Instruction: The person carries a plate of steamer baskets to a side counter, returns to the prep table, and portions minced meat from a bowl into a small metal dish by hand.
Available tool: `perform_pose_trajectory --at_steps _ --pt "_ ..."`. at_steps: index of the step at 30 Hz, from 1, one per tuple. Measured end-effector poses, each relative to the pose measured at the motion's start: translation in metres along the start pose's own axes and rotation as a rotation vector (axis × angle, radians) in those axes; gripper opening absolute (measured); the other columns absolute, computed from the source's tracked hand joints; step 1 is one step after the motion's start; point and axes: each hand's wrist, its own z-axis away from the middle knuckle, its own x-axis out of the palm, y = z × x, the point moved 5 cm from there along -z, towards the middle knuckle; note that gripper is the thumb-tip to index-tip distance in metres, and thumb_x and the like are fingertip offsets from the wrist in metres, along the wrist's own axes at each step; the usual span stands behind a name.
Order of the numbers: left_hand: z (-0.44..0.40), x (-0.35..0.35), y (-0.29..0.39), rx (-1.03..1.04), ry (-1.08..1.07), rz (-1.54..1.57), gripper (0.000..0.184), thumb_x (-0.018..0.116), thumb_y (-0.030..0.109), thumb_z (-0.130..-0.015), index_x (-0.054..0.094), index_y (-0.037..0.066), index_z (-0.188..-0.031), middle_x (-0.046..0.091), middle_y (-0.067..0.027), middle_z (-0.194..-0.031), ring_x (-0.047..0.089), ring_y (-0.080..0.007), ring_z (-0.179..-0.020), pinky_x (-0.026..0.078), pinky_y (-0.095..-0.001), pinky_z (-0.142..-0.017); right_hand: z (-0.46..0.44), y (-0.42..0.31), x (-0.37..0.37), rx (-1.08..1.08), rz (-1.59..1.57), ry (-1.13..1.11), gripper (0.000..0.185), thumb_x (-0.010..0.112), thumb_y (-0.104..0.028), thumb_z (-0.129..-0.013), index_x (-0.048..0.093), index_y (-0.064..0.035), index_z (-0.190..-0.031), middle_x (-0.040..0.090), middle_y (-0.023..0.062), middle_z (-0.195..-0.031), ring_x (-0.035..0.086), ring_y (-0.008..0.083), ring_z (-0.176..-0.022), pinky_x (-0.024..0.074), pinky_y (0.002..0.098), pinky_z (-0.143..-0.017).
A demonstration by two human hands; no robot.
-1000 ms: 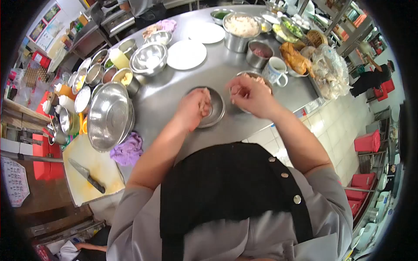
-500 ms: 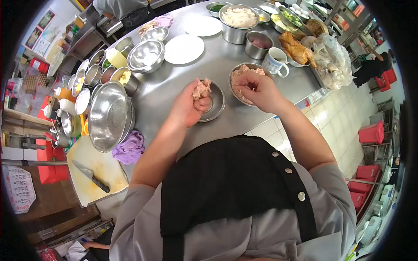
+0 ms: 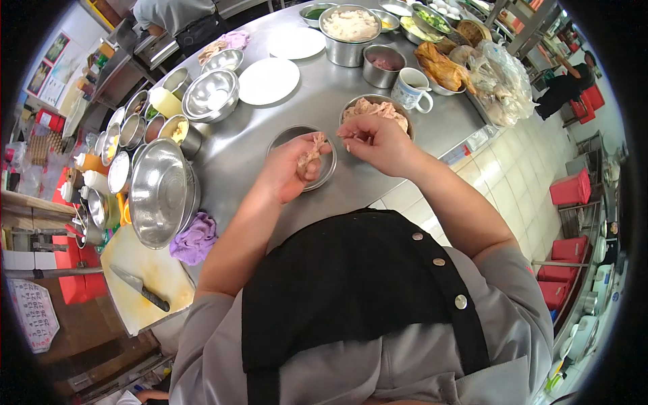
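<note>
A clump of pale pink shredded meat [image 3: 310, 160] rests in my left hand [image 3: 287, 172], its fingers curled around it. Beneath that hand stands a metal bowl [image 3: 330, 169], its inside partly covered by the hand. My right hand [image 3: 383, 145] is closed in a pinch just to the right, with a small pale scrap of meat at the fingertips. Behind the right hand a second metal bowl [image 3: 412, 125] holds more of the pale pink meat [image 3: 381, 110]. The two hands are close together but apart.
Beyond are white plates [image 3: 270, 81], a pot of pale shredded food [image 3: 351, 27], a pot of darker meat [image 3: 385, 66] and a patterned mug [image 3: 410, 91]. To the left stand a large metal bowl [image 3: 160, 196], a purple cloth [image 3: 194, 239] and a knife [image 3: 142, 289] on a cutting board [image 3: 118, 253].
My right hand has come out from over the meat bowl and moved left, nearer my left hand. The left hand still holds its clump. The whole view has shifted slightly.
</note>
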Motion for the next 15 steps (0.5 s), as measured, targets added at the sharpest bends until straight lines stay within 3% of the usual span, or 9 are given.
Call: perform_pose_trajectory --at_steps 4,7,15 --pt "0.0 0.006 -0.003 -0.012 0.023 -0.048 0.024 0.061 0.023 -0.095 0.06 0.005 -0.111 0.057 -0.0012 -0.075 0.042 -0.0073 -0.05 0.032 -0.0212 -0.044 0.001 -0.009 0.002 -0.019 0.047 -0.023 0.023 0.068 -0.008 -0.089 0.067 -0.0068 -0.112 0.062 -0.003 -0.088 0.051 0.0045 -0.076 0.0452 0.0217 -0.069" --pt "0.002 0.013 -0.002 -0.016 0.064 -0.136 0.03 0.061 0.033 -0.097 0.062 0.005 -0.11 0.053 0.0008 -0.07 0.04 -0.0067 -0.048 0.031 -0.0206 -0.043 0.001 -0.006 0.005 -0.025 -0.019 -0.001 0.028 0.072 -0.017 -0.084 0.069 -0.0097 -0.111 0.066 0.0026 -0.089 0.058 0.011 -0.071 0.0505 0.0279 -0.065" --pt "0.002 0.028 0.0 0.081 0.167 -0.309 0.038 0.057 0.04 -0.099 0.063 0.005 -0.112 0.055 0.0011 -0.071 0.044 -0.005 -0.052 0.03 -0.019 -0.043 0.001 -0.005 0.013 -0.005 -0.03 0.0 0.036 0.076 -0.012 -0.085 0.066 -0.0088 -0.119 0.065 -0.0016 -0.094 0.055 0.0053 -0.073 0.0488 0.0223 -0.067"
